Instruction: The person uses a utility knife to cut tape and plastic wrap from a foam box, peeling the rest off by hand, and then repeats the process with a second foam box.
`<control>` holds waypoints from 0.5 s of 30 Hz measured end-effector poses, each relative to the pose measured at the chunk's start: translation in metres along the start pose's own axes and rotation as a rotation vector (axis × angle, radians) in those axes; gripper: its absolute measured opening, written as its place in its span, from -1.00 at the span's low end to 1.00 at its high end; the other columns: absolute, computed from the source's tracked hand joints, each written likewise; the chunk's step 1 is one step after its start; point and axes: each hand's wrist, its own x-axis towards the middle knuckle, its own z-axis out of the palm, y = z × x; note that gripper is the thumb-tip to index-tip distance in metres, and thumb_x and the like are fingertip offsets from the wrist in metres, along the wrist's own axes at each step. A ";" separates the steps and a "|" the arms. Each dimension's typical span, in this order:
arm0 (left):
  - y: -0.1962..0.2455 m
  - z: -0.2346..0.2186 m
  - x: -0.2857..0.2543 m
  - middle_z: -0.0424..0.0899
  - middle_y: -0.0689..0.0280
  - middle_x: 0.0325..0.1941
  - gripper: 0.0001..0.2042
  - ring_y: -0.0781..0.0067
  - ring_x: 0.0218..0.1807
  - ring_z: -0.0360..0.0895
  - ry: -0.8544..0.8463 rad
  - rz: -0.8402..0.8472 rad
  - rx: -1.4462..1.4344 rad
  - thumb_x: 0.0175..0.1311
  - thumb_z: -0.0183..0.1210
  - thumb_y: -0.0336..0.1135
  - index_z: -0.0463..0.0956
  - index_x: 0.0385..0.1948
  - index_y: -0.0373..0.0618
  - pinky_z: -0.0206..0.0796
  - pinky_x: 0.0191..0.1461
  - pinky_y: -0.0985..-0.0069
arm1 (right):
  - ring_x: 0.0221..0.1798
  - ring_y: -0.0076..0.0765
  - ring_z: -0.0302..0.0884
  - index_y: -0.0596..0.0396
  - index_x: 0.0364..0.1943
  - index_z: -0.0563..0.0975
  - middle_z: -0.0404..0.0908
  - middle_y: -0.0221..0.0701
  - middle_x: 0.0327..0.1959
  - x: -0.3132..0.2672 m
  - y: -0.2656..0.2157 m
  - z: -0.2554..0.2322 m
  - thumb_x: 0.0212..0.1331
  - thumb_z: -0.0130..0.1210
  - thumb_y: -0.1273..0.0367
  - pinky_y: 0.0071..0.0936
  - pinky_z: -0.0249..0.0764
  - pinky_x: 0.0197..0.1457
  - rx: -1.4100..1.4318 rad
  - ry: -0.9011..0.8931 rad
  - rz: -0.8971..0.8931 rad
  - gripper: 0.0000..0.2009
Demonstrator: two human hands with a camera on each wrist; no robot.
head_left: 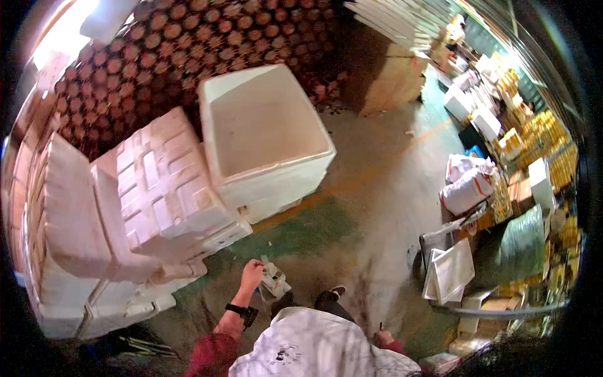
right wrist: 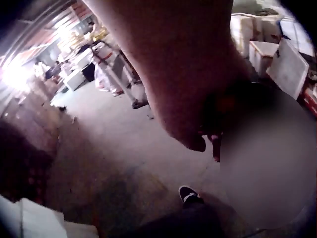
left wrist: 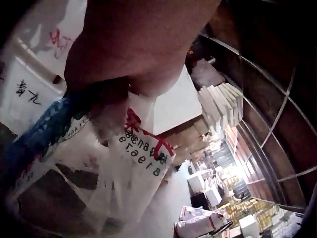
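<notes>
My left hand (head_left: pixel 253 271) is out in front at the left, a black watch on its wrist. It grips a thin whitish plastic bag (left wrist: pixel 133 173) printed with red marks and black lettering, which hangs crumpled below the fingers. A blue printed part (left wrist: pixel 44 131) shows beside it in the left wrist view. Low at my right side is my right hand (head_left: pixel 384 338), its fingers curled, with a small dark slim thing (head_left: pixel 380 326) sticking up from it. What that thing is I cannot tell. A grey blur covers part of the right wrist view.
An open white foam box (head_left: pixel 270 125) stands at front left, beside stacked closed foam boxes (head_left: pixel 163 182). Behind them rises a wall of round ends (head_left: pixel 188 31). On the right are white sacks (head_left: pixel 465 188), foam lids (head_left: pixel 449 273) and yellow stacks (head_left: pixel 549 135). Concrete floor (head_left: pixel 383 169) runs between.
</notes>
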 end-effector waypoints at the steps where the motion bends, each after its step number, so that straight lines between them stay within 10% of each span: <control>1: 0.004 0.015 0.006 0.65 0.14 -0.39 -0.78 0.24 -0.31 0.56 -0.004 0.069 -0.081 0.41 -0.05 -0.34 0.52 -0.32 -0.27 0.37 -0.22 0.21 | -0.58 -0.18 0.58 0.05 -0.37 0.57 0.53 -0.34 -0.62 -0.016 0.010 -0.007 0.14 0.19 0.41 -0.15 0.46 -0.56 0.083 -0.068 0.025 -0.95; 7: 0.096 0.113 0.008 0.51 0.24 -0.51 -0.81 0.43 -0.47 0.37 -0.279 0.038 -0.012 0.33 -0.03 -0.39 0.47 -0.50 -0.16 0.28 -0.43 0.26 | -0.61 -0.19 0.60 0.18 -0.35 0.51 0.70 -0.16 -0.45 -0.020 0.010 -0.006 0.19 0.17 0.41 -0.24 0.50 -0.59 0.091 0.008 -0.141 -0.88; 15: 0.238 0.328 -0.047 0.54 0.36 -0.48 -0.85 0.52 -0.44 0.37 -0.280 0.402 -0.207 0.18 -0.05 -0.50 0.51 -0.49 -0.28 0.24 -0.36 0.48 | -0.62 -0.44 0.51 0.19 -0.26 0.55 0.68 -0.30 -0.48 -0.063 -0.109 -0.100 0.22 0.18 0.38 -0.42 0.43 -0.58 0.208 0.121 -0.546 -0.85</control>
